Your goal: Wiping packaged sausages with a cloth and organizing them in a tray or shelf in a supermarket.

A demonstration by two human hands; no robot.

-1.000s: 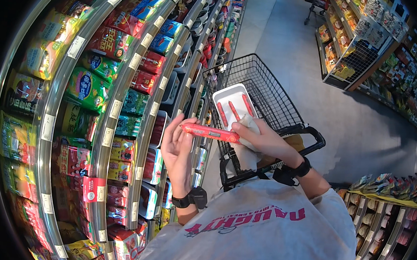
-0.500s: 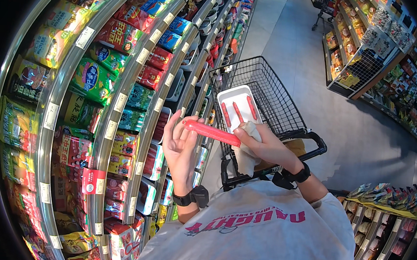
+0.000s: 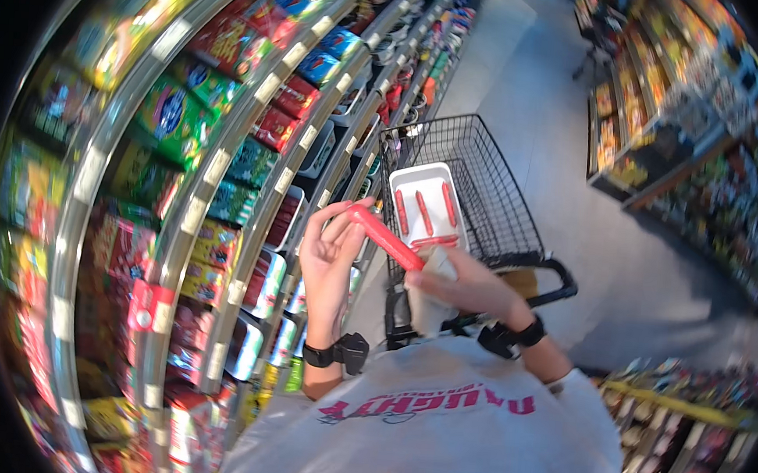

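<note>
A red sausage (image 3: pixel 387 241) slants between my hands, its upper end toward the left. My left hand (image 3: pixel 325 255) holds that end with its fingertips. Around the lower end, my right hand (image 3: pixel 462 282) is closed, with a crumpled off-white cloth (image 3: pixel 432 295) in the same grip. Just beyond my hands, a white tray (image 3: pixel 411 174) sits in a black wire shopping cart (image 3: pixel 500 201). Several thin red sausages (image 3: pixel 424 213) lie in it, one crosswise at the near end. Motion blur softens the right hand's fingers and the cloth.
Shelves with packaged snacks (image 3: pixel 172 117) run along my left side. The cart's black handle (image 3: pixel 556 280) is close at my right. Across the grey aisle floor (image 3: pixel 529 98) stands another display (image 3: pixel 693 144), and a low shelf (image 3: pixel 673 433) is behind it, at the near right.
The sausage has tipped more steeply, its right end lower. My right hand has dropped slightly toward me. The crosswise sausage in the tray now shows. The whole view has shifted a little and blurred.
</note>
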